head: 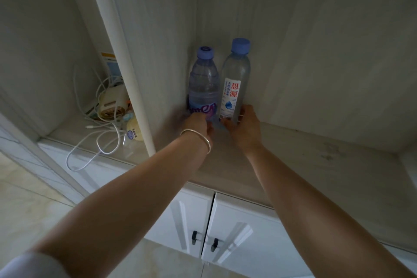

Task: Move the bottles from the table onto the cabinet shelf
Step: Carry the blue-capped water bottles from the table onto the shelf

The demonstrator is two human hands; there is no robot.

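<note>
Two clear water bottles with blue caps stand upright side by side in the back left corner of the cabinet shelf [293, 158]. The shorter one, with a purple label [203, 83], is on the left. The taller one, with a white label and red characters [234, 83], is on the right. My left hand [199, 123], a silver bangle on its wrist, is at the base of the purple-label bottle; it is blurred and its grip is unclear. My right hand [244, 126] holds the base of the white-label bottle, fingers around its lower part.
A white upright divider [126, 63] separates this bay from the left bay, which holds tangled white cables [99, 140], a small cream device and a yellowish item. White cabinet doors with dark handles [214, 244] sit below the shelf. The shelf surface stretches to the right.
</note>
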